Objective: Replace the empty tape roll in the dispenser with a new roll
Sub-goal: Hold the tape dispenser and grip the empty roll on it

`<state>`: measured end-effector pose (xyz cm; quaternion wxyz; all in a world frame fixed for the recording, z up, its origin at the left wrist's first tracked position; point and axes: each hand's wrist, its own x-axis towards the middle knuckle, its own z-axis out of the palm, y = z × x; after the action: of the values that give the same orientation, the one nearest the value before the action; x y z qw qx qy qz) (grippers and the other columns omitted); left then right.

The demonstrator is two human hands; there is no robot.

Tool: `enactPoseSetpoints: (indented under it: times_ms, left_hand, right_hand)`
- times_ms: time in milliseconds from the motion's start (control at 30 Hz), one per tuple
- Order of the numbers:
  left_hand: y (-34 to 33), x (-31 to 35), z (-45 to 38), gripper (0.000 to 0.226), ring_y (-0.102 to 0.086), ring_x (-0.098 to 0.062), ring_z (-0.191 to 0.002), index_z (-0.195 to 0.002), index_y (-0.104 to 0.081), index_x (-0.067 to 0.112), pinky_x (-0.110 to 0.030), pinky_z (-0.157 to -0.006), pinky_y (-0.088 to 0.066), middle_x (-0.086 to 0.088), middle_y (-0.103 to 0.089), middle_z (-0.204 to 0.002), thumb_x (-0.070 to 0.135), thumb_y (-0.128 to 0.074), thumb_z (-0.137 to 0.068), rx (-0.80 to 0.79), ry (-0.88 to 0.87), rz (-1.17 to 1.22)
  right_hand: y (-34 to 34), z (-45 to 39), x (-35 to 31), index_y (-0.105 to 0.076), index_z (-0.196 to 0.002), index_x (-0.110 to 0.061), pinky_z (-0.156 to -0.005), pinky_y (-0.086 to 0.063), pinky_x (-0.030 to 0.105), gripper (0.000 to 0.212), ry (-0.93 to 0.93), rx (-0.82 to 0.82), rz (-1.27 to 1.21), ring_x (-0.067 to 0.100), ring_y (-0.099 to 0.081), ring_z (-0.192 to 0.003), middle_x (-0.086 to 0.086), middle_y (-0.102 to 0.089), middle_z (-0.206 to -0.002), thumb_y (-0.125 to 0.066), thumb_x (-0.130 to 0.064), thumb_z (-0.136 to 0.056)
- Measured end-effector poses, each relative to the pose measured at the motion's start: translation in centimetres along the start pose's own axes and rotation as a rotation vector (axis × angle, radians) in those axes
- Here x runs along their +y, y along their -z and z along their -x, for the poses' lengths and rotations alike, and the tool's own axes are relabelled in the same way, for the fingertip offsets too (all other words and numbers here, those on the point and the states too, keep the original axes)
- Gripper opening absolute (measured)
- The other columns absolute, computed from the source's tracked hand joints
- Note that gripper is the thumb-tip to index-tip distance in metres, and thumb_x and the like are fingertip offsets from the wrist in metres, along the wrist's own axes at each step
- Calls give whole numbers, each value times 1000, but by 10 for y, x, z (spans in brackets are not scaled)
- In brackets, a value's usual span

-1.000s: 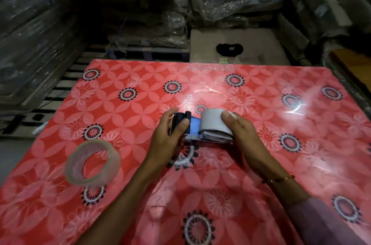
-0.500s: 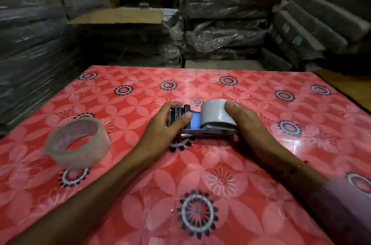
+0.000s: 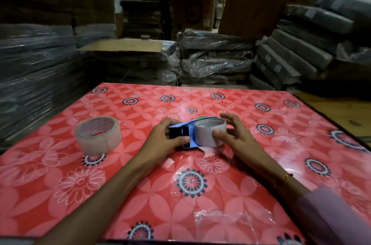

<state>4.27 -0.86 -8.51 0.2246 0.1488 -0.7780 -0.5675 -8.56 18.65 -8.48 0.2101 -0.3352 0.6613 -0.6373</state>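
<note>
A blue and black tape dispenser (image 3: 185,134) lies on its side in the middle of the red flowered table (image 3: 200,194). Its grey empty roll core (image 3: 206,134) sits in it with the open end facing up. My left hand (image 3: 163,140) grips the dispenser's black end, thumb in front and fingers behind. My right hand (image 3: 233,134) holds the grey core, thumb on its near wall and fingers curved round its far side. A full roll of clear tape (image 3: 98,135) stands on the table to the left, apart from both hands.
Stacks of plastic-wrapped bundles (image 3: 212,62) and cardboard boxes (image 3: 120,48) crowd the space beyond the table's far edge and along the left. A wooden surface (image 3: 339,110) lies past the table's right edge. A crumpled clear film (image 3: 226,222) lies near the front edge.
The view has tilted up, showing more of the room. The dispenser has been turned so the grey core's open end faces up. My right hand now wraps the core from its right.
</note>
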Motion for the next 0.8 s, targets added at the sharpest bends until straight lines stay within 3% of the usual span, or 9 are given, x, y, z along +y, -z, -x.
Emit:
enactPoseSetpoints:
  times_ms: [67, 133, 200, 267, 367, 467, 567, 700, 800]
  left_hand:
    - [0, -1, 5, 39, -67, -13, -85, -105, -60, 9, -26, -75, -56, 2, -70, -92, 1, -81, -73, 4, -27, -49]
    - [-1, 0, 12, 43, -68, -18, -91, -101, -59, 19, -34, -81, -55, 3, -72, -96, 15, -83, -66, 15, -44, -102]
    - [-2, 2, 16, 43, -69, -18, -90, -99, -56, 25, -40, -81, -54, 3, -73, -96, 26, -80, -63, 23, -64, -154]
    - [-3, 1, 20, 42, -68, -10, -81, -99, -54, 27, -37, -78, -54, 8, -72, -90, 24, -81, -67, 40, -100, -203]
    - [-6, 3, 24, 41, -66, -10, -75, -102, -53, 26, -34, -73, -52, 10, -72, -85, 19, -81, -74, 105, -137, -287]
    - [-7, 4, 25, 50, -65, -23, -88, -117, -54, 27, -38, -79, -53, 1, -73, -98, 25, -80, -75, 157, -154, -348]
    - [-7, 4, 24, 52, -65, -25, -102, -125, -59, 23, -39, -87, -51, -2, -72, -111, 27, -77, -77, 187, -165, -373]
    - [-7, 3, 23, 40, -67, -25, -87, -112, -64, 24, -39, -78, -52, 0, -75, -94, 32, -72, -74, 187, -185, -406]
    - [-7, 0, 21, 34, -65, -25, -82, -108, -63, 24, -38, -74, -52, 1, -73, -88, 30, -72, -77, 197, -187, -430]
  right_hand:
    - [6, 6, 1, -45, -129, -53, -89, -58, 32, 60, 83, 8, 193, 11, -63, -118, -7, -53, -142, -79, -46, -80]
    - [8, 11, 1, -37, -136, -51, -97, -54, 28, 72, 93, -6, 292, 8, -63, -119, -11, -51, -142, -81, -36, -80]
    - [6, 13, 1, -29, -145, -43, -92, -53, 18, 87, 86, -16, 356, 5, -62, -115, -14, -50, -136, -83, -26, -79]
    - [1, 12, 1, -24, -152, -33, -83, -52, 10, 97, 76, -5, 395, 1, -61, -111, -10, -51, -133, -85, -20, -77]
    - [-4, 12, -1, -25, -154, -25, -92, -51, 13, 106, 64, 31, 431, 8, -60, -116, -5, -49, -139, -89, -32, -70]
    - [-6, 14, 0, -38, -138, -35, -105, -46, 25, 93, 126, 48, 511, 4, -54, -121, -10, -49, -136, -87, -49, -60]
    - [-7, 15, 2, -41, -131, -42, -103, -47, 25, 82, 175, 18, 540, 0, -54, -119, -12, -51, -128, -90, -39, -65]
    - [-7, 12, 2, -43, -121, -53, -100, -47, 20, 75, 171, 0, 502, -2, -57, -118, -15, -55, -129, -91, -32, -67]
    - [-7, 10, 0, -47, -121, -48, -93, -51, 17, 72, 150, -10, 439, -5, -64, -108, -19, -64, -122, -90, -23, -70]
